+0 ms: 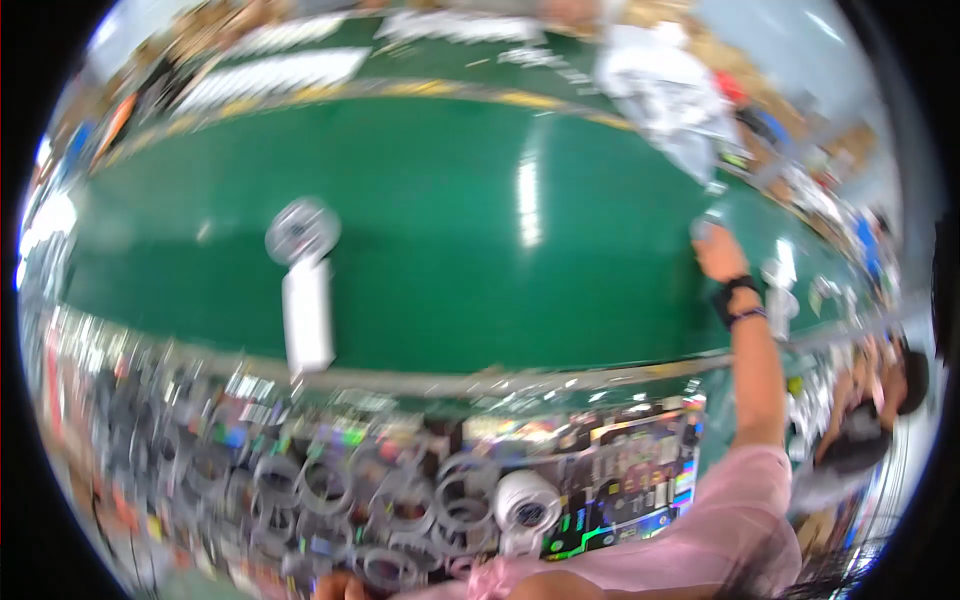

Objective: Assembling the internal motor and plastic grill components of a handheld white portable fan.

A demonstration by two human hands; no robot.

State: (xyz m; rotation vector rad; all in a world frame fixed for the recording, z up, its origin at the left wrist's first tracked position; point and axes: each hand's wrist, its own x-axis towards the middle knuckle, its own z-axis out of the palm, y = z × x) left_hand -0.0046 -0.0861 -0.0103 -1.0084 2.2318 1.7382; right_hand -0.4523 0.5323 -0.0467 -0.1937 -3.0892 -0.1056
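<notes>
My right hand (pixel 722 256), with a black band at the wrist, reaches far out over the right part of the green work surface. Its fingers look closed around a small greyish thing (pixel 708 222), too blurred to name. Just my left hand's knuckles (pixel 342 587) show at the lower edge, and the fingers are hidden. Well away from both hands, a white handheld fan (pixel 308 315) with a round, clear-looking head lies on the green surface at the left. Another white fan-like device (pixel 528 502) with a round head is close to my body.
Several grey rings (pixel 325 485) lie along the near side, beside dark printed packaging (pixel 630 465). White parts in rows (pixel 275 78) and a crumpled whitish bag (pixel 665 85) stand beyond the yellow-striped far edge. Another person (pixel 858 420) is at the right.
</notes>
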